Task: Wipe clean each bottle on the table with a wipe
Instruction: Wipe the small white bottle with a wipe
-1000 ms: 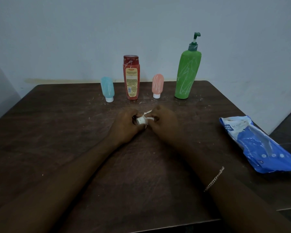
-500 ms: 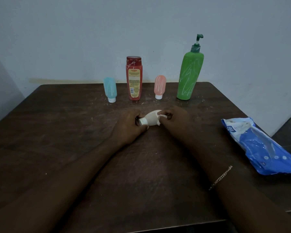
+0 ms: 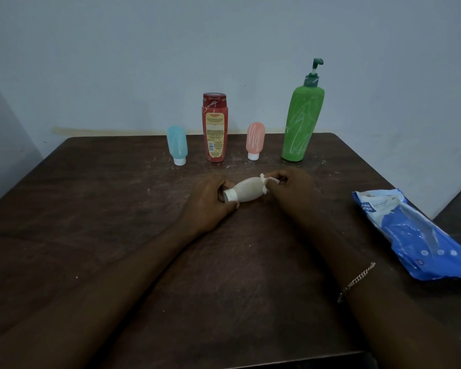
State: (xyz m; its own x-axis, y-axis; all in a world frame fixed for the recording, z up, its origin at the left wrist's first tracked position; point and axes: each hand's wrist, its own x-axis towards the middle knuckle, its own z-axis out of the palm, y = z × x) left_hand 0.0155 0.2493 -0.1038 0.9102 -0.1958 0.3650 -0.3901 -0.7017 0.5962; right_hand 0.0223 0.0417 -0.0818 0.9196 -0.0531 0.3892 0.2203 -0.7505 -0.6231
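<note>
The biggest thing is the dark brown worktop (image 3: 117,235). It has white smudges on it, mostly near the far edge.

Next is the blue wipes pack (image 3: 410,233). It lies flat by the right edge.

The tall green pump bottle (image 3: 302,123) stands at the far edge, toward the far right corner. It has white scribbles on it. The red bottle (image 3: 215,129) stands at the far edge too, near the middle, and it also has a few white marks.

My left hand (image 3: 208,203) is curled round the cap end of the little white bottle. My right hand (image 3: 293,187) pinches the wipe against the other end.

The small blue bottle (image 3: 177,146) stands on its cap just left of the red one. The small pink bottle (image 3: 255,138) stands on its cap between the red one and the green one. Both have white marks.

The little white bottle (image 3: 246,189) is near the middle of the worktop, between my hands. It is on its side with its cap pointing left. I cannot tell if it touches the worktop.

The wipe (image 3: 269,179) is bunched up at the bottle's round end. My thin bracelet (image 3: 357,280) is on my right wrist.

I think I am on the first bottle, and its side looks nearly clean. Next I should rub the cap end and turn the bottle to check all round. Then I can set it down and pick up a marked one. I must hold the wipe tight so it does not slip.
</note>
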